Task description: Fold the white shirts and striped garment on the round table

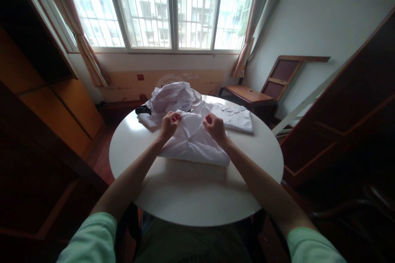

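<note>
A white shirt (194, 148), partly folded, lies before me on the round white table (197, 205). At its far left corner my left hand (170, 125) pinches the cloth with curled fingers. My right hand (215, 126) grips the far right part of the same shirt, fingers closed. Between the two hands the fabric is raised a little and creased. Just beyond, a crumpled heap of white clothing (173, 96) rests at the far left of the tabletop. To the right of my right hand lies a neatly folded white shirt (236, 117).
A black item (142, 109) shows at the heap's left edge. Behind the table at right stands a wooden chair (251, 93). Dark wooden furniture (342, 119) is at the right, an orange-brown cabinet (58, 115) at the left. A printed cardboard panel (123, 84) leans below the window.
</note>
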The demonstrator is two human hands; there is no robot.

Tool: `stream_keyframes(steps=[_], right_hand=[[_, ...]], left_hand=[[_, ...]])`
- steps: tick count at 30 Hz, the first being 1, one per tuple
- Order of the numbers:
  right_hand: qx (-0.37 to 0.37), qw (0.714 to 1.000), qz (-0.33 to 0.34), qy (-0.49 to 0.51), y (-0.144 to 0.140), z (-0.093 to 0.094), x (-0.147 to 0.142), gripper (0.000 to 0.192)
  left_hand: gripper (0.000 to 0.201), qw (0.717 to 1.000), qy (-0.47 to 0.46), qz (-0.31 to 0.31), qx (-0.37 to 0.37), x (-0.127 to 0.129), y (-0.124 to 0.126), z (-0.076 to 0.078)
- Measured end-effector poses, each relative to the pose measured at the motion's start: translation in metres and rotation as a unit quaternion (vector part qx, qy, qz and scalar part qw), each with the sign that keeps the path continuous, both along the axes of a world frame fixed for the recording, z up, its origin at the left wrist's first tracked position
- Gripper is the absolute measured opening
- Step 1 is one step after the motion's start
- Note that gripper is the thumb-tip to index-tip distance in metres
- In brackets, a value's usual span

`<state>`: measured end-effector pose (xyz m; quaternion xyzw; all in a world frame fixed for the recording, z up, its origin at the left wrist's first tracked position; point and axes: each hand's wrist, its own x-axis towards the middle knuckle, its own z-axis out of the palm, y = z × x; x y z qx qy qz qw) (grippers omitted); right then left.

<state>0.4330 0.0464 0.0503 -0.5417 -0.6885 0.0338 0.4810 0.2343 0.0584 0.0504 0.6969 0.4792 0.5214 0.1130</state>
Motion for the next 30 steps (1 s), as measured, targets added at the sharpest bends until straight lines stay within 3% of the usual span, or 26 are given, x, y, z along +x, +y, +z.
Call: stream_keyframes(steps=[6,10,14,17,21,25,28,30], right_hand=[[-0.022,0.991,0.108,-0.071,-0.029,0.014,-0.018,0.011],[-0.055,0.964,0.195,-0.172,-0.051,0.01,-0.036,0.014],[-0.06,0.929,0.232,-0.281,-0.065,0.003,-0.048,0.019],[-0.078,0.918,0.216,-0.324,-0.068,0.002,-0.051,0.024],[-0.096,0.932,0.15,-0.316,-0.066,0.008,-0.049,0.018],[-0.105,0.944,0.133,-0.282,-0.06,0.012,-0.044,0.008],[-0.109,0.961,0.118,-0.223,-0.054,0.011,-0.041,0.016],[-0.094,0.975,0.107,-0.168,-0.052,0.01,-0.039,0.014]], left_hand=[[0.012,1.0,0.005,0.005,0.011,0.004,-0.001,-0.002],[0.013,1.0,0.0,0.012,-0.013,0.003,0.0,-0.002],[0.014,1.0,0.014,0.018,-0.017,0.004,-0.001,-0.001],[0.014,1.0,0.015,0.019,-0.011,0.004,-0.002,0.0],[0.012,0.998,-0.022,0.051,-0.005,0.0,0.001,0.001],[0.008,0.996,-0.042,0.076,-0.008,-0.004,0.005,0.002],[0.013,0.998,-0.053,0.014,-0.006,-0.006,0.002,0.006],[0.02,0.995,-0.025,-0.096,-0.025,-0.006,-0.004,0.01]])
